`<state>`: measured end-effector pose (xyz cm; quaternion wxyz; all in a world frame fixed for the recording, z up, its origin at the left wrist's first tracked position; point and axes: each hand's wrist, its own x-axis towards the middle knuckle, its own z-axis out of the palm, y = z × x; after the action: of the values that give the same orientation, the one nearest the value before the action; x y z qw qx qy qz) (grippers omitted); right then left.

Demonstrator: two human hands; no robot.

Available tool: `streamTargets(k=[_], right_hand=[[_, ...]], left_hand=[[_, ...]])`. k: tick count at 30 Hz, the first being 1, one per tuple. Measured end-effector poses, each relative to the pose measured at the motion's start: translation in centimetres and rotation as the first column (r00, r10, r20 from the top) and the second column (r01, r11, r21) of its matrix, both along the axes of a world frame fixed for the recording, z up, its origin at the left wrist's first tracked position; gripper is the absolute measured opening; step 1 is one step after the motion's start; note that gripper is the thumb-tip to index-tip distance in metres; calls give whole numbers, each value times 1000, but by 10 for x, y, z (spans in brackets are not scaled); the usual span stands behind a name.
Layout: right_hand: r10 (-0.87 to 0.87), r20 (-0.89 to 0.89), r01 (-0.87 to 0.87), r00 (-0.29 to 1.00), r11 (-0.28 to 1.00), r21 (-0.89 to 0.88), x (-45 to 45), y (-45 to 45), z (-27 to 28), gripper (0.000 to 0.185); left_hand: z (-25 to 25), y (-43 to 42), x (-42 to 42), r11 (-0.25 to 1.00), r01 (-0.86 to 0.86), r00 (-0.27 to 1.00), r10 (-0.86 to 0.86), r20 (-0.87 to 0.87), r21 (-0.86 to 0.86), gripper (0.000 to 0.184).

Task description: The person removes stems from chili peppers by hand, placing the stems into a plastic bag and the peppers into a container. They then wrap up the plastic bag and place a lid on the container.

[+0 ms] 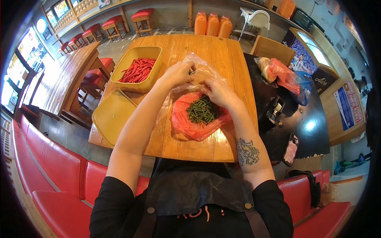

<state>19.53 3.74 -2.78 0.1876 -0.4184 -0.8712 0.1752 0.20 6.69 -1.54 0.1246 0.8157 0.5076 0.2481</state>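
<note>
Red, thin plastic of an opened, crumpled bag (182, 122) spreads on the brown plank-topped wooden table (222, 51), around a rounded heap of slender dark-green chillies (202, 111), as the head view shows. This heap lies on the near side of both hands, toward the person's body. It has no clear long axis as a whole; its thin pods point every which way. The bare right hand (219, 92) is the nearer one, its thumb side just above the heap's far right edge. The bare left hand (177, 75) is farther off, beyond the heap and to its left, with its fingertips turned toward the right hand. Under and behind the fingers lies a clear, wrinkled plastic bag (193, 59), stretching from far left to near right. The left fingers are drawn together as if pinching something small, and the right fingers are bent; whether either grasps anything I cannot tell. Well to the left, a yellow rectangular plastic tub (135, 87) holds glossy red chillies (138, 70), with a flat yellow plastic lid (113, 115) beside it.
</note>
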Motion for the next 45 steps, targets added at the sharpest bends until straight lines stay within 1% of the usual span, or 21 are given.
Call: streamTargets(k=[1,5,7,8,10,13,18,21,23,24,26,27,29,30,32,33,35,36,38,44,45], right_hand=[[-23,12,23,1000,1000,16,0,-1,-2,29],[-67,28,66,997,997,37,0,-5,1,32],[-73,39,71,997,997,41,1,-6,3,32],[-78,50,76,996,996,45,1,-6,4,32],[-72,45,70,996,996,48,2,-2,1,32],[-80,45,78,996,996,45,2,-3,2,32],[-114,34,114,993,993,25,1,-8,4,31],[-119,47,116,992,992,53,2,-7,4,29],[-118,31,117,992,992,53,2,-4,1,27],[-119,31,117,992,992,54,2,-5,2,27],[-129,-40,135,991,965,225,0,-5,4,28],[-129,-40,134,991,965,224,-1,-6,7,28],[-140,-392,180,909,981,66,-7,-6,12,27],[-140,-390,179,910,982,65,-9,-6,10,27],[-56,-667,-49,743,989,-137,-15,-5,5,25],[-55,-666,-50,744,989,-138,-18,-6,3,25],[8,-766,-97,643,993,-71,-24,-6,-2,18],[9,-764,-96,646,993,-70,-23,-10,4,18],[-178,-768,-125,615,940,-318,-21,-17,16,14],[-267,-803,-77,533,930,-360,-15,-6,10,13],[-272,-800,-78,536,927,-367,-14,-6,11,13]], left_hand=[[1,-1,-2,998,3,1000,-2,9,-55,30],[5,0,-9,992,26,1000,-24,10,-126,30],[4,4,-13,959,77,989,-40,140,-271,28],[3,6,-14,959,79,989,-42,140,-273,28],[-1,11,-18,910,166,896,21,443,-379,26],[-1,12,-25,908,172,848,62,527,-383,27],[3,13,-36,899,111,849,135,510,-423,28],[1,18,-44,862,172,800,160,579,-476,27],[6,11,-44,856,207,614,263,744,-473,26],[11,6,-44,847,247,553,275,787,-470,25],[17,-7,-37,875,219,552,253,794,-431,25],[20,-16,-31,900,190,553,232,800,-392,25],[20,-32,-20,908,228,551,178,815,-352,25],[17,-39,-15,913,266,547,122,828,-311,24],[9,-48,-4,927,258,516,108,850,-274,24],[6,-51,0,940,249,486,88,869,-235,23],[5,-54,3,937,261,464,87,881,-231,22],[4,-55,4,940,255,448,93,889,-227,22],[4,-57,4,943,249,428,99,898,-223,22],[-1,-58,-1,911,287,390,171,905,-296,25],[1,-59,0,895,309,324,218,921,-321,27]])
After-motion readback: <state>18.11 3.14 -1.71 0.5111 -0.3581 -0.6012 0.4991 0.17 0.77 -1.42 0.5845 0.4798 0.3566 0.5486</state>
